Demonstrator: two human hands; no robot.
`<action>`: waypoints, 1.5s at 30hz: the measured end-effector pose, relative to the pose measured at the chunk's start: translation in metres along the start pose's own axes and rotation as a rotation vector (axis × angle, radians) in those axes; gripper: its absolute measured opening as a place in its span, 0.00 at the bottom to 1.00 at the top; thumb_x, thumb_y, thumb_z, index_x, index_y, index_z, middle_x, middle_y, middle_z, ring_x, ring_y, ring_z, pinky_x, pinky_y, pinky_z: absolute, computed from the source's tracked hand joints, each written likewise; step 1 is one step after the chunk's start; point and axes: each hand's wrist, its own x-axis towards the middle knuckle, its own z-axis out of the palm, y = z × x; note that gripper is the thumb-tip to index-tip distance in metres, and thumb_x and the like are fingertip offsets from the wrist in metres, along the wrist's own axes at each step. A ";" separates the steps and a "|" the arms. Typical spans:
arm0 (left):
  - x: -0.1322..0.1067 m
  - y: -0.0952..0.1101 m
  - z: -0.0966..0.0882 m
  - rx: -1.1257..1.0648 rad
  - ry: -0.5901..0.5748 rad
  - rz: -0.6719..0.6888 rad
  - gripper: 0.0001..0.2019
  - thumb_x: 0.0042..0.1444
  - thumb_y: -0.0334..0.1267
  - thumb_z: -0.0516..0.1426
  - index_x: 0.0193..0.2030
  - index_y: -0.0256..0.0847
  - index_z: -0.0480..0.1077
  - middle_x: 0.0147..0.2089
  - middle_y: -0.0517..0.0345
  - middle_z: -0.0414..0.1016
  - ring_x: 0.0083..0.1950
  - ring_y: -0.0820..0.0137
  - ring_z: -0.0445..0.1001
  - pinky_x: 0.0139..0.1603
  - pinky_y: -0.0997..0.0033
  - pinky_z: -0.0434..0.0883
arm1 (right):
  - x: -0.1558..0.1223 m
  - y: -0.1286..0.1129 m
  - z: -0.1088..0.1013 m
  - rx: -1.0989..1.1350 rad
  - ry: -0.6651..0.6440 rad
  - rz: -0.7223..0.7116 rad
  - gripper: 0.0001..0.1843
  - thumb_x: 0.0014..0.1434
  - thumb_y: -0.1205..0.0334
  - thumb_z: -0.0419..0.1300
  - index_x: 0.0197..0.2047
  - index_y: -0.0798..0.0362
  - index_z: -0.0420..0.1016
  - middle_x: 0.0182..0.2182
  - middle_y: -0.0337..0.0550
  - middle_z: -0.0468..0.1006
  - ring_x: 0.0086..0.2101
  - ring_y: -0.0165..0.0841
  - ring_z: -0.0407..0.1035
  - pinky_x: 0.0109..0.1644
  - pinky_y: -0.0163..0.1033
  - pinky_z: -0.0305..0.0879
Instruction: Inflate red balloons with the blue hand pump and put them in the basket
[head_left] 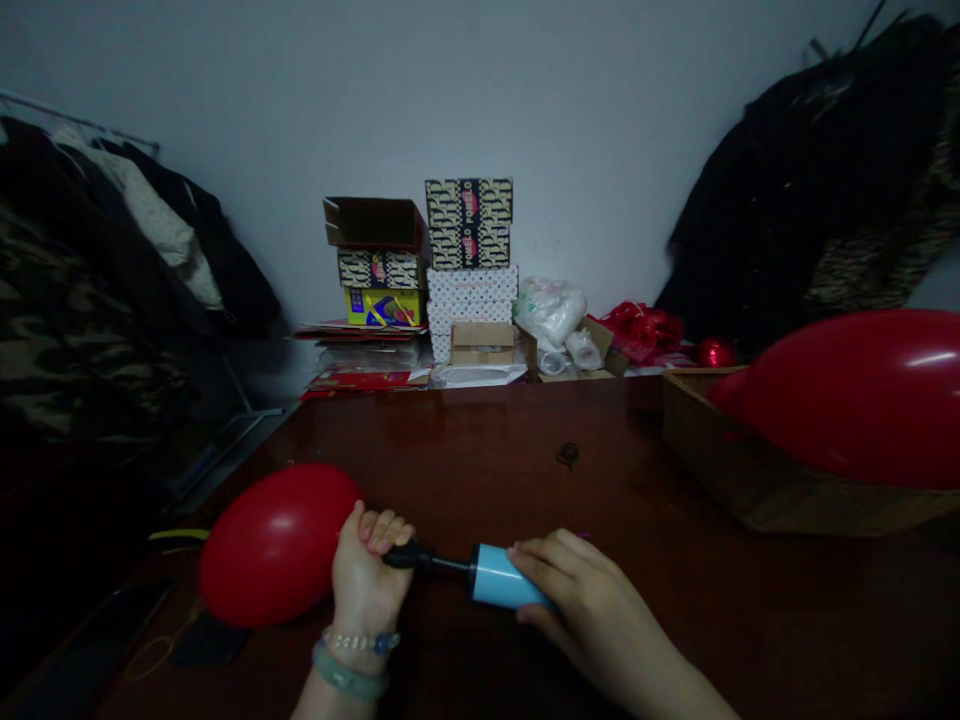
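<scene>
My left hand [365,582] is closed round the neck of a red balloon [274,545], pinching it onto the black nozzle of a hand pump. The balloon is partly inflated and lies on the dark wooden table [525,470] to the left of that hand. My right hand [581,598] grips the light-blue pump barrel [499,577], its fingers wrapped over the top. The pump lies roughly level, just above the table near its front edge. Bead bracelets circle my left wrist.
A wooden box [757,480] at the right holds a large inflated red balloon [862,395]. Stacked cartons [465,265], plastic bags and red wrapping line the back edge. Dark coats hang at both sides. A small dark object [568,455] lies mid-table.
</scene>
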 end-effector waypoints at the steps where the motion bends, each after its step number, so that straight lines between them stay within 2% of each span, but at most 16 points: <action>1: -0.001 -0.004 -0.001 0.002 0.005 -0.016 0.20 0.61 0.29 0.49 0.19 0.41 0.48 0.13 0.69 0.47 0.12 0.80 0.50 0.17 0.76 0.53 | 0.000 -0.001 0.003 -0.001 -0.001 0.002 0.25 0.55 0.67 0.65 0.56 0.49 0.71 0.48 0.44 0.77 0.45 0.40 0.69 0.53 0.47 0.68; 7: 0.000 -0.020 -0.020 0.019 0.004 -0.057 0.21 0.61 0.30 0.51 0.18 0.41 0.48 0.14 0.69 0.46 0.12 0.81 0.49 0.17 0.76 0.52 | 0.001 -0.008 0.028 0.003 -0.045 0.009 0.27 0.53 0.69 0.67 0.56 0.51 0.71 0.47 0.45 0.77 0.44 0.40 0.69 0.51 0.46 0.69; 14: -0.002 -0.010 -0.034 0.044 0.001 -0.002 0.22 0.61 0.35 0.53 0.18 0.41 0.48 0.14 0.70 0.44 0.13 0.81 0.47 0.18 0.76 0.52 | 0.005 -0.016 0.046 0.005 -0.054 -0.011 0.23 0.57 0.67 0.63 0.57 0.51 0.69 0.50 0.47 0.75 0.46 0.40 0.69 0.54 0.48 0.68; 17: -0.001 -0.006 -0.035 0.073 -0.017 0.002 0.22 0.61 0.36 0.53 0.18 0.40 0.48 0.14 0.70 0.45 0.13 0.81 0.47 0.18 0.76 0.51 | 0.006 -0.017 0.052 0.047 -0.071 0.021 0.28 0.56 0.67 0.64 0.60 0.50 0.67 0.51 0.47 0.75 0.48 0.40 0.69 0.54 0.48 0.67; 21: 0.002 0.000 -0.036 0.119 -0.030 -0.005 0.23 0.60 0.37 0.54 0.17 0.41 0.48 0.13 0.70 0.44 0.13 0.81 0.47 0.17 0.76 0.50 | 0.007 -0.020 0.060 0.127 -0.122 0.060 0.31 0.53 0.67 0.66 0.60 0.50 0.66 0.47 0.47 0.77 0.45 0.41 0.70 0.51 0.48 0.69; 26: 0.013 0.017 -0.039 0.080 -0.009 -0.032 0.22 0.61 0.35 0.52 0.17 0.41 0.48 0.13 0.70 0.44 0.13 0.81 0.47 0.17 0.77 0.51 | 0.011 -0.021 0.056 0.149 -0.189 0.077 0.28 0.56 0.67 0.65 0.59 0.50 0.67 0.47 0.46 0.76 0.46 0.40 0.69 0.52 0.46 0.67; 32: 0.031 0.038 -0.050 0.029 0.052 -0.008 0.21 0.61 0.33 0.51 0.19 0.41 0.47 0.14 0.71 0.44 0.13 0.81 0.48 0.17 0.77 0.51 | 0.012 -0.010 0.044 0.134 -0.307 0.117 0.24 0.58 0.64 0.63 0.58 0.49 0.70 0.47 0.46 0.77 0.46 0.40 0.70 0.52 0.46 0.67; 36: 0.034 0.036 -0.057 0.019 0.048 -0.018 0.20 0.60 0.33 0.52 0.20 0.41 0.47 0.15 0.71 0.44 0.13 0.81 0.48 0.17 0.78 0.51 | 0.009 -0.008 0.046 0.082 -0.259 0.103 0.23 0.58 0.66 0.63 0.57 0.49 0.71 0.46 0.46 0.77 0.45 0.40 0.70 0.51 0.46 0.69; 45: 0.026 0.015 -0.059 0.031 0.015 -0.040 0.21 0.59 0.34 0.53 0.20 0.42 0.47 0.15 0.71 0.44 0.13 0.81 0.48 0.18 0.77 0.52 | 0.007 -0.017 0.064 -0.017 -0.137 0.031 0.24 0.60 0.65 0.60 0.60 0.48 0.67 0.46 0.48 0.75 0.43 0.41 0.70 0.49 0.49 0.71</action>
